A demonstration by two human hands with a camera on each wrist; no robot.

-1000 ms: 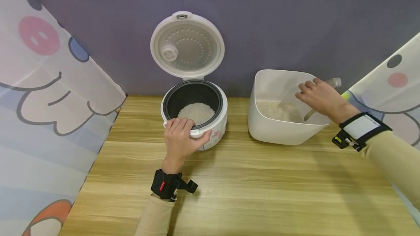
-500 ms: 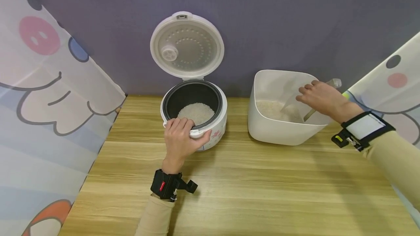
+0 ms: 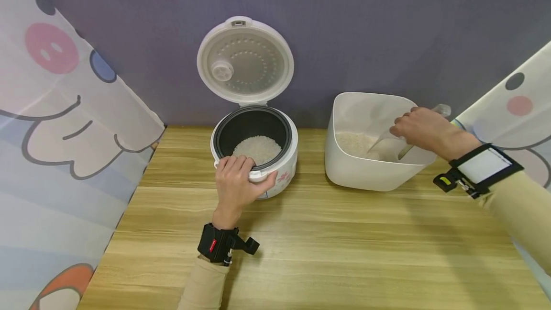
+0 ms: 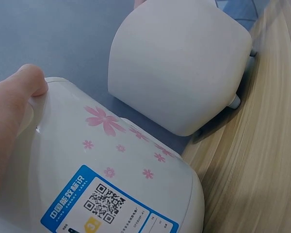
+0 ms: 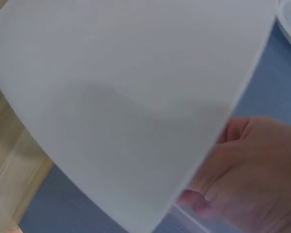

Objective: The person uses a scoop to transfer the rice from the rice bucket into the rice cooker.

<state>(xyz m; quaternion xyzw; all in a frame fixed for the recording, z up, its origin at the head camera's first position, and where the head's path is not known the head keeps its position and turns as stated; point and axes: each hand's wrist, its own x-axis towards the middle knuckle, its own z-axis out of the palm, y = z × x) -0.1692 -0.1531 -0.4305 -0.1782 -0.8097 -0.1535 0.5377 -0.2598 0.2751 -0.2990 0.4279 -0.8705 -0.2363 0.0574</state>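
Note:
A white rice cooker (image 3: 281,183) with pink flowers stands on the table, lid (image 3: 246,61) raised and white rice (image 3: 258,149) in its dark inner pot (image 3: 228,130). At its front edge my left hand (image 3: 234,185) grips the rim, fingers over the top and thumb along the outside. To the right stands a white rice bin (image 3: 366,176) with rice (image 3: 355,143) inside. Over its right rim my right hand (image 3: 426,130) holds a clear plastic scoop (image 3: 383,140); the handle end juts out behind the hand. The bin wall hides part of the scoop in the right wrist view.
The wooden table (image 3: 310,252) runs in front of both containers. A dark grey wall (image 3: 357,23) rises close behind them. Printed cartoon curtains (image 3: 56,123) hang at both sides. A label (image 4: 106,204) is stuck on the cooker's front.
My right hand has shifted slightly right and tilted, and the scoop's clear end now shows more plainly above the rice in the bin. The left hand and cooker have stayed put.

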